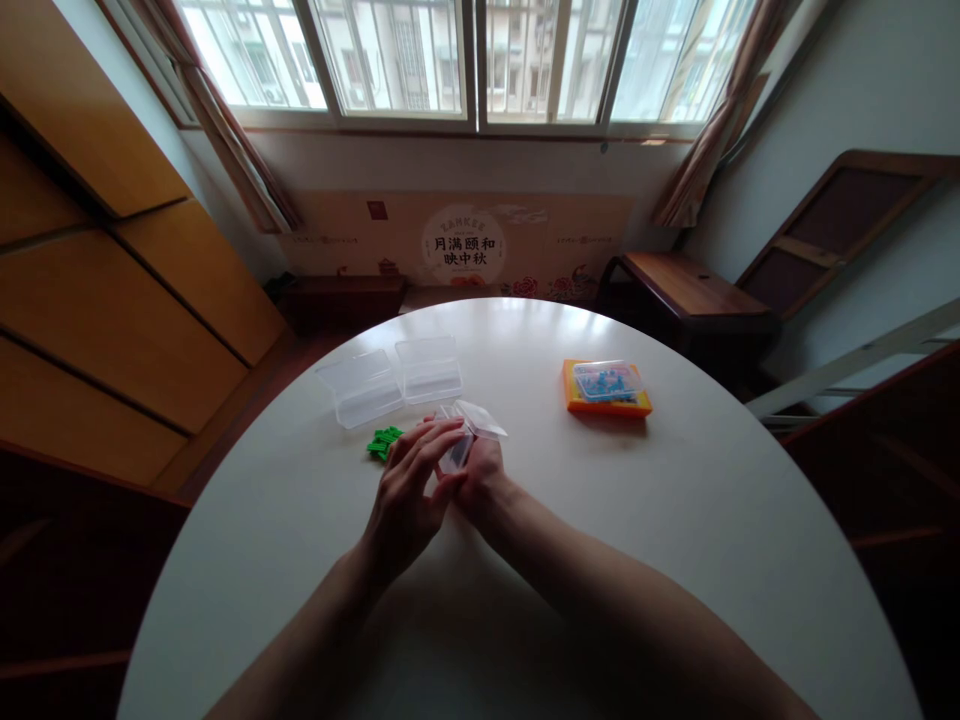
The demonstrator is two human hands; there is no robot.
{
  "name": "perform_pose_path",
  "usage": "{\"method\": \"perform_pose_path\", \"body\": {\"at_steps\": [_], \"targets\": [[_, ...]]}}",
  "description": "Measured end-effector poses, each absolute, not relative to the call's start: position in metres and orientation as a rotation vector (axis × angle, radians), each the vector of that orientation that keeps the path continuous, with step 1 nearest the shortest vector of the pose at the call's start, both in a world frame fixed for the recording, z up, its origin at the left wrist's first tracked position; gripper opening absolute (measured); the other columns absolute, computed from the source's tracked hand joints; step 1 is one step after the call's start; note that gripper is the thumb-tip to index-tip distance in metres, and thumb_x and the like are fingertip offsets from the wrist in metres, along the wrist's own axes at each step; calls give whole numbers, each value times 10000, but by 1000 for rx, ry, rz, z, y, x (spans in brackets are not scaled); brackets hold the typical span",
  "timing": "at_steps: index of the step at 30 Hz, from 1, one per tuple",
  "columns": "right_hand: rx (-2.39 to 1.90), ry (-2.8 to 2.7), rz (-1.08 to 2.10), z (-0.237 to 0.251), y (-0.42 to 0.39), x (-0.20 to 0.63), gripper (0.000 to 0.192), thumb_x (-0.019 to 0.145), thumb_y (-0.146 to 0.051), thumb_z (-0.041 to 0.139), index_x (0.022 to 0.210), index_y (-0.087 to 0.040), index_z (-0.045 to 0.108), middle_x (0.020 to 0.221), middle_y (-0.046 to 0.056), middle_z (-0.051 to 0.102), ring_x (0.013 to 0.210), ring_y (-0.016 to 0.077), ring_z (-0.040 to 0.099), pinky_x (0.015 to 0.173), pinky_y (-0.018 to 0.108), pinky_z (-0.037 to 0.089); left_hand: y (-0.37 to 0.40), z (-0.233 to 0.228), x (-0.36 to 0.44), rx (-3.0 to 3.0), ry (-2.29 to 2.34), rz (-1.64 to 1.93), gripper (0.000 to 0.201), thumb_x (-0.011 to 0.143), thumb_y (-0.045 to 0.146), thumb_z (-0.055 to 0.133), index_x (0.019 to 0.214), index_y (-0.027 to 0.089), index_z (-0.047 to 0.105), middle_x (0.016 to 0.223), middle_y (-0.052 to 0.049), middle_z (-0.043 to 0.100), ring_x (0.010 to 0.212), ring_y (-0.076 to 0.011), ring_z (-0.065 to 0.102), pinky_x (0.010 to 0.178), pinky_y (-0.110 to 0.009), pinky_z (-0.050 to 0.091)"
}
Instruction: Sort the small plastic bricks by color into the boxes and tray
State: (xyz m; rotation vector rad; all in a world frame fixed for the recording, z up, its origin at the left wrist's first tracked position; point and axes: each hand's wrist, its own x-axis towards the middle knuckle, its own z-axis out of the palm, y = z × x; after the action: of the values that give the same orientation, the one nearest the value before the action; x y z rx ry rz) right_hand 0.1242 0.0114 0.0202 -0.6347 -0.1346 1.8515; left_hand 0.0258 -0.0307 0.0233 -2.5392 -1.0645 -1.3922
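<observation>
Head view | both hands (439, 480) clamped on small clear box (469, 430) | green pieces (384, 441) beside

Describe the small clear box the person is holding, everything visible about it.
The small clear box looks like thin transparent plastic, with a hinged lid standing open and tilted up toward the right. It is held just above the white round table, near its middle. The left hand lays its fingers over the front of it; the right hand supports it from below and behind. Whether it holds anything cannot be told. Green pieces lie on the table just left of it, not touching.
</observation>
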Motion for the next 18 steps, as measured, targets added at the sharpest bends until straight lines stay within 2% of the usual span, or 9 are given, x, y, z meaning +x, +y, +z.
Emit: {"method": "perform_pose_path", "body": {"at_steps": [4, 9, 15, 18], "targets": [[-614, -126, 1892, 18, 12, 125, 142, 785, -252, 479, 713, -171, 570, 654, 56, 605, 739, 183, 618, 676, 288, 560, -32, 26, 26, -2510, -1051, -1379, 401, 844, 157, 615, 1230, 232, 534, 1216, -83, 645, 1172, -241, 566, 994, -428, 466], [-646, -21, 1841, 16, 16, 122, 151, 807, -213, 470, 686, -177, 553, 676, 44, 622, 666, 148, 598, 661, 261, 548, -35, 24, 27, -2492, -1123, -1578, 420, 815, 178, 664, 1209, 231, 527, 1218, -98, 633, 1175, -246, 570, 984, -435, 490], [-712, 83, 1805, 15, 15, 120, 314, 933, -305, 400, 716, -168, 580, 699, 57, 631, 642, 137, 609, 650, 264, 561, -28, 24, 29, -2087, -1359, -2216, 529, 762, 344, 738, 1197, 211, 468, 1262, -141, 584, 1205, -266, 555, 954, -419, 499], [-744, 118, 1816, 14, 18, 119, 364, 964, -352, 388, 703, -168, 562, 635, 39, 589, 587, 119, 588, 571, 232, 542, -20, 28, 19, -1775, -1394, -2432, 594, 729, 367, 766, 1206, 219, 446, 1259, -136, 577, 1174, -250, 572, 961, -414, 487]]}}
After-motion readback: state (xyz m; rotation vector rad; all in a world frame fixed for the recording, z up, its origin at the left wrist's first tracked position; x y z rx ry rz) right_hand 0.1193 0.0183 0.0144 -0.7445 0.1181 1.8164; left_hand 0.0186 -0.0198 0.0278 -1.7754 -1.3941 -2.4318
